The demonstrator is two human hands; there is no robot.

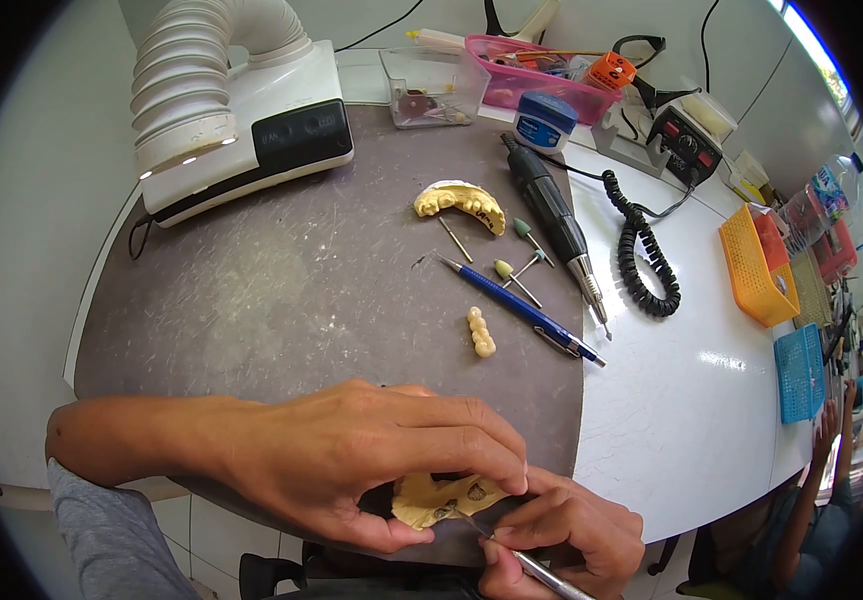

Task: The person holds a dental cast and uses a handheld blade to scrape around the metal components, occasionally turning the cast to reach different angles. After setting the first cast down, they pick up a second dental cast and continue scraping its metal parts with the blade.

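My left hand (352, 455) grips a yellow plaster dental model (418, 500) between thumb and fingers at the table's near edge. Dark marks show on the model's teeth stumps. In my right hand (577, 530) is a slim metal hand instrument (550, 577), pinched like a pen, its thin tip at the model's dark-marked part. Beyond my hands lie a tooth-coloured dental bridge (481, 333), a blue mechanical pencil (522, 307) and a second yellow dental model (462, 204). Several grinding burs, one a green-tipped bur (523, 228), lie near the pencil.
A black handpiece (552, 205) with a coiled cord lies on the right. At the back stand a white dust extractor (252, 140), a clear box (437, 90), a pink basket (552, 85) and a blue jar (545, 122). Another person's arm (812, 490) shows at far right.
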